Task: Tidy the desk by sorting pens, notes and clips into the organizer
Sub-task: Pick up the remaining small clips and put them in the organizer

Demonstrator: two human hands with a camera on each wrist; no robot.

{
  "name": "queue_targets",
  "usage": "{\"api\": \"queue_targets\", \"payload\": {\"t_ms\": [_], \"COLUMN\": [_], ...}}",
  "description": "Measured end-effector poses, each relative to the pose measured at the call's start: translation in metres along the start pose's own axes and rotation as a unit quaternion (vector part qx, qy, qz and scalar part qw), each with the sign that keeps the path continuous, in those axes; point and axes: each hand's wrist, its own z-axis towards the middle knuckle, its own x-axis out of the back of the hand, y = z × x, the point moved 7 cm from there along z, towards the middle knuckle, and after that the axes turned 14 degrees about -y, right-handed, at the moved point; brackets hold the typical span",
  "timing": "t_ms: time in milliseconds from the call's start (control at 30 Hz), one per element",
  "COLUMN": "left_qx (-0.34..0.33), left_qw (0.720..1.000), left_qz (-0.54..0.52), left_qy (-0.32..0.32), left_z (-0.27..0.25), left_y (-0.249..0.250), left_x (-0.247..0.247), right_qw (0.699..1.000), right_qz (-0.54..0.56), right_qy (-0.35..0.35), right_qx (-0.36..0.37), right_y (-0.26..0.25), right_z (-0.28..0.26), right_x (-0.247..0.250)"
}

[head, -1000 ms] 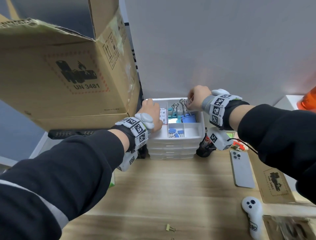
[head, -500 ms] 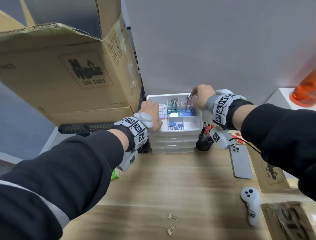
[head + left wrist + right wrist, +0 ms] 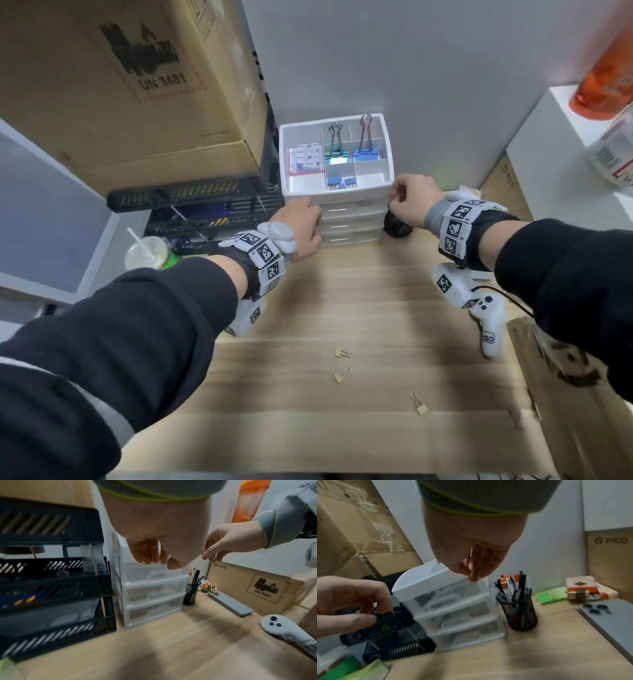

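The white drawer organizer (image 3: pixel 337 200) stands against the wall. Its top tray holds notes (image 3: pixel 306 160), a teal binder clip (image 3: pixel 337 152), a blue binder clip (image 3: pixel 365 148) and small blue clips (image 3: pixel 341 183). My left hand (image 3: pixel 303 224) hovers at its front left, the fingers (image 3: pixel 147 551) loosely curled and holding nothing. At the front right corner my right hand (image 3: pixel 406 202) hangs with fingers (image 3: pixel 481 563) pointing down, nothing in it. Three small yellow clips (image 3: pixel 342 353) (image 3: pixel 342 374) (image 3: pixel 420 406) lie on the desk. A black pen cup (image 3: pixel 518 609) with pens stands right of the organizer.
A large cardboard box (image 3: pixel 120 85) overhangs black stacked trays (image 3: pixel 51 581) on the left. A phone (image 3: pixel 611 622), a white controller (image 3: pixel 489 325) and flat cardboard (image 3: pixel 254 588) lie on the right. An orange bottle (image 3: pixel 606 68) stands back right, a drink cup (image 3: pixel 145 253) far left.
Both hands have drawn back from the top tray to the organizer's front. The right hand has let go of the blue binder clip, which now stands in the back right compartment.
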Motion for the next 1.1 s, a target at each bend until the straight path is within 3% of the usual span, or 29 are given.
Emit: {"api": "queue_targets", "payload": {"t_ms": [67, 133, 200, 267, 300, 333, 433, 500, 667, 700, 767, 933, 1000, 1100], "left_qx": [-0.003, -0.008, -0.01, -0.009, -0.011, -0.011, -0.007, -0.008, -0.03, -0.032, -0.036, -0.052, -0.054, -0.056], "left_qw": [0.999, 0.997, 0.99, 0.974, 0.966, 0.958, 0.948, 0.943, 0.962, 0.965, 0.967, 0.968, 0.966, 0.964], "left_qz": [-0.005, -0.013, 0.004, 0.032, 0.042, 0.046, 0.038, 0.05, 0.011, -0.002, -0.018, -0.036, -0.028, -0.01], "left_qy": [-0.034, -0.076, -0.142, -0.225, -0.255, -0.282, -0.317, -0.329, -0.271, -0.262, -0.251, -0.243, -0.25, -0.259], "left_z": [-0.006, -0.011, -0.016, -0.019, -0.019, -0.019, -0.017, -0.021, -0.032, -0.032, -0.031, -0.034, -0.033, -0.032], "left_y": [0.002, 0.008, 0.016, 0.026, 0.029, 0.033, 0.044, 0.049, 0.061, 0.063, 0.062, 0.068, 0.069, 0.067], "left_x": [-0.024, -0.056, -0.092, -0.13, -0.142, -0.157, -0.189, -0.204, -0.236, -0.239, -0.244, -0.251, -0.255, -0.259], "right_qw": [1.0, 0.998, 0.976, 0.909, 0.876, 0.858, 0.861, 0.84, 0.727, 0.722, 0.738, 0.764, 0.804, 0.86], "right_qz": [0.009, 0.015, -0.002, -0.09, -0.125, -0.149, -0.212, -0.249, -0.339, -0.354, -0.359, -0.371, -0.309, -0.185], "right_qy": [0.007, -0.048, -0.199, -0.381, -0.437, -0.464, -0.438, -0.463, -0.573, -0.57, -0.542, -0.51, -0.49, -0.466], "right_qx": [0.001, -0.024, -0.082, -0.144, -0.157, -0.161, -0.145, -0.138, -0.17, -0.169, -0.182, -0.134, -0.138, -0.09], "right_y": [0.006, 0.019, 0.044, 0.074, 0.084, 0.091, 0.104, 0.105, 0.126, 0.125, 0.126, 0.131, 0.119, 0.092], "right_z": [-0.014, -0.027, -0.044, -0.074, -0.087, -0.1, -0.126, -0.148, -0.181, -0.183, -0.183, -0.173, -0.169, -0.163], "right_x": [-0.015, -0.044, -0.089, -0.134, -0.147, -0.159, -0.182, -0.198, -0.254, -0.254, -0.257, -0.28, -0.273, -0.266]}}
